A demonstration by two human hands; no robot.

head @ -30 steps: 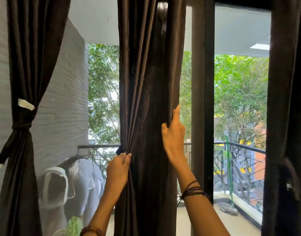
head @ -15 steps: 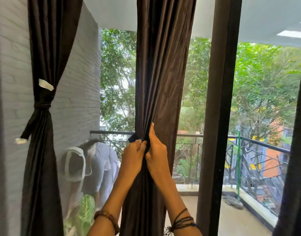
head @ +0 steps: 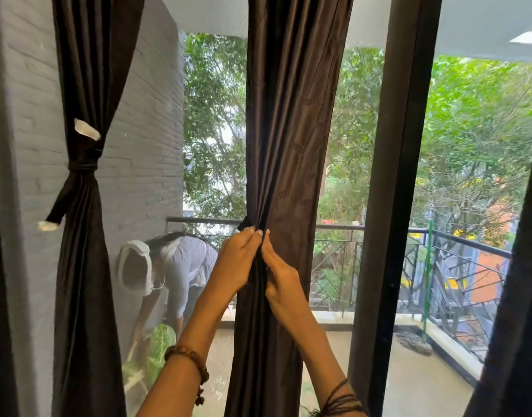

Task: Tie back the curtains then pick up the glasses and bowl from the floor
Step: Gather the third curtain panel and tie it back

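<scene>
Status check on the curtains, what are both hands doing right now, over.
Left hand and right hand both grip the middle curtain, bunching it. Left curtain already tied. Nothing in the way.

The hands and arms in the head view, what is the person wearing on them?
Both forearms are bare, with no sleeves showing. The left wrist has a brown beaded bracelet with a small dangling end. The right wrist has several thin dark cords wound round it. A ring shows on a finger of the left hand.
</scene>
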